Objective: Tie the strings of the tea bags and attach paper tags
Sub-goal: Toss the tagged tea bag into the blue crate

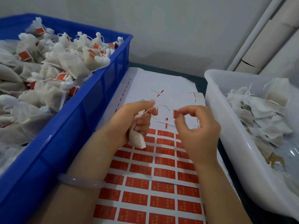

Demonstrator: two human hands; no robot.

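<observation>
Two hands — left (131,120) one tea bag (136,139), right (196,131) one tag (176,114).

Two hands (134,120), two bins (90,101), one bracelet (80,181).

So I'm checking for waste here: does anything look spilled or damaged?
Yes: loose brown tea grains lie on the white tub floor beside the untagged tea bags, as if one leaked. Nothing else stands out.
</observation>
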